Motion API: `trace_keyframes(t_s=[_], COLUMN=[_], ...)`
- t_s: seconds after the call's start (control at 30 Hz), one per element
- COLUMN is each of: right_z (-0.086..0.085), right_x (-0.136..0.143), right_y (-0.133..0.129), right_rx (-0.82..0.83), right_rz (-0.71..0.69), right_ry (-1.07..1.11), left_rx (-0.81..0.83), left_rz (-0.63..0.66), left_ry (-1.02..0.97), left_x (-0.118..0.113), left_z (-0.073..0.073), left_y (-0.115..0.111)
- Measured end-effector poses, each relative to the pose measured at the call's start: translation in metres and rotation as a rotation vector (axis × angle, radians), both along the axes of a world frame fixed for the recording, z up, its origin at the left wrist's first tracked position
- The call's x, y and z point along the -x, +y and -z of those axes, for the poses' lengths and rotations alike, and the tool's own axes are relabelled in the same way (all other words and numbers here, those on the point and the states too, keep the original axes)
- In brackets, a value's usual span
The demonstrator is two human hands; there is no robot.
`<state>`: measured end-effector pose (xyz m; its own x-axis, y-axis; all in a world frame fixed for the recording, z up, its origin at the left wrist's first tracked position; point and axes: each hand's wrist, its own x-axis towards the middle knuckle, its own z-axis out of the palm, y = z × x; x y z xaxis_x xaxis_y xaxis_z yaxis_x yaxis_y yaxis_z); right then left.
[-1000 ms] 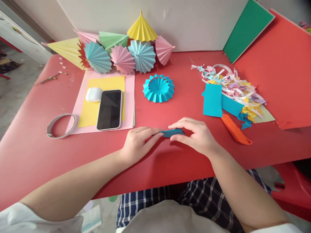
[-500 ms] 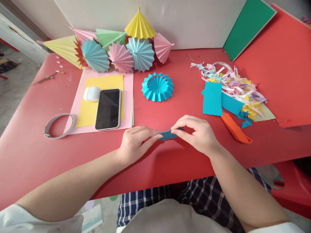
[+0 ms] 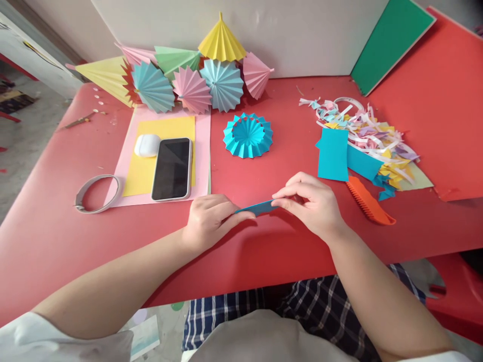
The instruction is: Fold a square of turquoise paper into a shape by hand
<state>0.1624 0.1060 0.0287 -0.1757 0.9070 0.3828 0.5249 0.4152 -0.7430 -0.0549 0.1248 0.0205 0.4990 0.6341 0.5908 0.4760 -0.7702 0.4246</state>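
Between my two hands, just above the red table [image 3: 173, 256], is a narrow piece of blue paper [image 3: 258, 207]. My left hand [image 3: 211, 221] pinches its left end, thumb below and fingers above. At the other end, my right hand [image 3: 311, 203] grips it between thumb and fingertips. Part of the strip is hidden behind the fingers. Beyond my hands lies a pleated blue paper ring [image 3: 248, 136]. To the right, flat blue paper pieces [image 3: 332, 155] rest beside an orange comb-like tool [image 3: 370, 201].
Folded paper umbrellas [image 3: 222, 90] stand along the back wall. A phone [image 3: 171, 168] and a white earphone case [image 3: 147, 146] lie on yellow and pink sheets, with a pale band [image 3: 116, 188] beside them. Paper scraps [image 3: 373, 133] are heaped at right near a green board [image 3: 392, 45].
My right hand has shifted slightly right and up, and the blue paper now tilts up to the right. More of the strip shows near my left hand. The view has shifted slightly.
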Motion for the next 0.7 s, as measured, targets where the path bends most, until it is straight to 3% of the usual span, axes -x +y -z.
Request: trace_keyframes(t_s=[0.13, 0.27, 0.37, 0.43, 0.53, 0.7], right_z=[-0.001, 0.000, 0.000, -0.001, -0.003, -0.005], right_x=[0.000, 0.000, 0.000, 0.002, 0.006, 0.009], right_y=[-0.003, -0.005, -0.005, -0.005, -0.005, -0.005], right_rx=[-0.003, -0.080, -0.083, -0.049, 0.040, 0.179], right_rz=[0.066, 0.147, 0.138, 0.136, 0.146, 0.154], right_ry=[-0.001, 0.008, 0.048, 0.100, 0.165, 0.252], left_rx=[0.150, 0.661, 1.056, 1.204, 1.251, 1.186], left_rz=[-0.066, -0.069, 0.024, 0.092, 0.159, 0.133], left_ry=[-0.053, -0.283, -0.483, -0.549, -0.561, -0.515], left_x=[0.002, 0.003, -0.001, -0.005, -0.011, -0.013], left_z=[0.001, 0.004, 0.003, 0.001, -0.002, 0.000], left_y=[-0.001, -0.001, 0.000, 0.001, -0.001, -0.007])
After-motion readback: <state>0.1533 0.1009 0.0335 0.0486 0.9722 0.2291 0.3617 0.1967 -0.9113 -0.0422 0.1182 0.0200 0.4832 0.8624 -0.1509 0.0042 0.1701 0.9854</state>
